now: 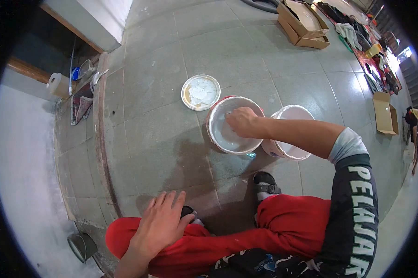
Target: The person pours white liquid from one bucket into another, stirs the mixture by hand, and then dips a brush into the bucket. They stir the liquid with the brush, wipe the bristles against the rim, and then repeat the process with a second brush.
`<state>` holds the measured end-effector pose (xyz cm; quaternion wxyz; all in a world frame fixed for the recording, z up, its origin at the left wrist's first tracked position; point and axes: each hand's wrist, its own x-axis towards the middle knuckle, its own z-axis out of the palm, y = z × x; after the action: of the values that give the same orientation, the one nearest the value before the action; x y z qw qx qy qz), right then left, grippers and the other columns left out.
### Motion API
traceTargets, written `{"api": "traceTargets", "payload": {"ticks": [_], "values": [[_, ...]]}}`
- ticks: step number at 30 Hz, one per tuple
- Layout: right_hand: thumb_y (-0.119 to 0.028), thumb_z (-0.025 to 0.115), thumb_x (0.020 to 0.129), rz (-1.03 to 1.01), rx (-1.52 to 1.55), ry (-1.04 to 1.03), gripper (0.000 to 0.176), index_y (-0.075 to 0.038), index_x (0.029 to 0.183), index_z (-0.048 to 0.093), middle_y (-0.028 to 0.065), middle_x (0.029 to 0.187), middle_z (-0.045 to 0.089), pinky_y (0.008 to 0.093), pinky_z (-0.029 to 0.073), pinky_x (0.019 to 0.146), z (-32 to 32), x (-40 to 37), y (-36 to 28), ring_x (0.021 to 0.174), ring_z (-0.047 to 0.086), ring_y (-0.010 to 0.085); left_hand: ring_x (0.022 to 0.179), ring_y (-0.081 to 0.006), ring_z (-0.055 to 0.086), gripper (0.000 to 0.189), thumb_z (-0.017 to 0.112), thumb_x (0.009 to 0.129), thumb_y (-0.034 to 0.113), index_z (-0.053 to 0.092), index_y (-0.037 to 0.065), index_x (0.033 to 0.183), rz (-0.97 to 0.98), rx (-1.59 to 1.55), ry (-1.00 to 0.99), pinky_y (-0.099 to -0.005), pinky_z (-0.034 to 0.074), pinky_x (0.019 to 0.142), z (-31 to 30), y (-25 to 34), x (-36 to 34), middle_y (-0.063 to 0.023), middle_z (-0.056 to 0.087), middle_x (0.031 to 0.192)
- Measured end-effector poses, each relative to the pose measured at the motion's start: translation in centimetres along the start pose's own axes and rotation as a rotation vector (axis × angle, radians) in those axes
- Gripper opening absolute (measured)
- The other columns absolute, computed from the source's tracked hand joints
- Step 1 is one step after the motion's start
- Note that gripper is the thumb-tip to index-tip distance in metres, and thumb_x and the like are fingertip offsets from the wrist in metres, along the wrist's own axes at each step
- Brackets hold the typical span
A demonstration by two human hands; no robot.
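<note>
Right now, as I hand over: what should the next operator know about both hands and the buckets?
Left hand: open, flat on the left knee, holding nothing.
Right hand: inside the red-rimmed bucket, fingers curled; what its grip holds cannot be told.
Second white bucket stands beside it, untouched. Round lid lies on the floor behind.
Done: bucket open, lid off.
Left: right hand not yet out.

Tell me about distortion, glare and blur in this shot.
Head view: fisheye bends the floor tile lines and leaves black corners; daylight blows out the far upper right; the right hand in the bucket and the left hand on the knee show little blur; a small glint sits on the wet floor beside the bucket.
</note>
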<state>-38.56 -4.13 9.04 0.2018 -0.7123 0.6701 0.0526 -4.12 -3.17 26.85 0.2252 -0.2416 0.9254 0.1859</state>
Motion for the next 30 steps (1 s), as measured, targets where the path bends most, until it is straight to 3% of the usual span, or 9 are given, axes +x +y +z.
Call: {"api": "traceTargets", "payload": {"ticks": [3, 7, 12, 16, 18, 21, 25, 27, 30], "values": [[-0.011, 0.068, 0.076, -0.022, 0.037, -0.188, 0.021, -0.002, 0.094, 0.075, 0.0193, 0.097, 0.074, 0.0435, 0.058, 0.081, -0.1, 1.4, 0.0, 0.096, 0.072, 0.0354, 0.124, -0.0381, 0.053, 0.059, 0.06, 0.095, 0.037, 0.048, -0.001, 0.139, -0.005, 0.012, 0.011, -0.0481, 0.041, 0.106, 0.3, 0.0, -0.1, -0.0232, 0.056, 0.132], [-0.011, 0.068, 0.074, -0.061, 0.152, -0.213, 0.023, -0.003, 0.095, 0.075, 0.0183, 0.098, 0.073, 0.0462, 0.056, 0.081, 0.2, 0.8, -0.1, 0.097, 0.071, 0.035, 0.123, -0.038, 0.053, 0.059, 0.061, 0.095, 0.037, 0.049, -0.001, 0.138, -0.017, -0.007, -0.008, -0.048, 0.041, 0.106, 0.0, 0.0, 0.0, -0.0228, 0.057, 0.131], [-0.012, 0.069, 0.074, -0.192, -0.028, -0.349, 0.023, -0.005, 0.094, 0.076, 0.0159, 0.097, 0.073, 0.0472, 0.055, 0.079, -0.9, 0.0, 0.7, 0.094, 0.071, 0.0338, 0.123, -0.0381, 0.053, 0.06, 0.062, 0.094, 0.037, 0.049, -0.002, 0.138, 0.005, -0.014, 0.026, -0.0477, 0.041, 0.106, 0.3, -0.1, 0.0, -0.0225, 0.057, 0.13], [-0.012, 0.07, 0.076, -0.103, -0.157, -0.364, 0.019, -0.006, 0.092, 0.077, 0.0145, 0.098, 0.074, 0.0455, 0.056, 0.079, -3.1, -0.6, -0.1, 0.096, 0.071, 0.0322, 0.123, -0.0387, 0.053, 0.06, 0.062, 0.094, 0.037, 0.049, -0.002, 0.138, 0.001, -0.02, 0.018, -0.0477, 0.041, 0.106, 0.3, -0.1, 0.2, -0.0229, 0.056, 0.131], [-0.006, 0.068, 0.075, -0.09, -0.232, -0.169, 0.016, -0.003, 0.087, 0.077, 0.017, 0.093, 0.074, 0.0426, 0.057, 0.08, -1.5, -0.3, 0.7, 0.093, 0.072, 0.0324, 0.125, -0.0393, 0.052, 0.06, 0.062, 0.094, 0.037, 0.048, -0.001, 0.138, -0.003, 0.0, 0.013, -0.0478, 0.04, 0.107, 0.3, -0.2, 0.2, -0.0233, 0.055, 0.133], [-0.006, 0.067, 0.076, -0.146, -0.24, -0.034, 0.014, -0.004, 0.086, 0.077, 0.0174, 0.094, 0.074, 0.0412, 0.058, 0.081, 0.3, 0.4, 1.8, 0.093, 0.072, 0.0313, 0.125, -0.0389, 0.052, 0.06, 0.061, 0.095, 0.037, 0.048, -0.001, 0.139, -0.006, -0.007, -0.007, -0.048, 0.04, 0.108, 0.0, 0.0, 0.3, -0.0233, 0.055, 0.133], [-0.008, 0.067, 0.078, -0.199, -0.174, -0.037, 0.015, -0.005, 0.089, 0.077, 0.0165, 0.094, 0.074, 0.0439, 0.058, 0.079, -1.0, 0.7, 0.6, 0.093, 0.073, 0.0316, 0.125, -0.0388, 0.053, 0.06, 0.061, 0.095, 0.037, 0.048, -0.001, 0.139, -0.008, -0.022, -0.012, -0.0484, 0.04, 0.107, 0.0, 0.0, 0.3, -0.0233, 0.056, 0.133], [-0.009, 0.067, 0.075, -0.088, 0.034, -0.192, 0.017, -0.002, 0.089, 0.075, 0.0188, 0.092, 0.074, 0.0447, 0.057, 0.079, -1.4, 1.0, -0.2, 0.092, 0.072, 0.0341, 0.125, -0.0391, 0.053, 0.059, 0.061, 0.095, 0.037, 0.048, -0.001, 0.139, -0.02, -0.007, -0.031, -0.0487, 0.04, 0.107, 0.0, 0.1, 0.4, -0.0236, 0.056, 0.133], [-0.008, 0.068, 0.071, -0.163, 0.092, -0.179, 0.021, -0.001, 0.09, 0.075, 0.0203, 0.091, 0.073, 0.0456, 0.057, 0.077, 0.3, 1.3, -0.8, 0.091, 0.071, 0.0364, 0.125, -0.0389, 0.052, 0.06, 0.061, 0.095, 0.038, 0.048, -0.001, 0.139, -0.006, -0.021, -0.02, -0.0484, 0.039, 0.108, -0.2, 0.2, 0.5, -0.0236, 0.056, 0.133]]}}
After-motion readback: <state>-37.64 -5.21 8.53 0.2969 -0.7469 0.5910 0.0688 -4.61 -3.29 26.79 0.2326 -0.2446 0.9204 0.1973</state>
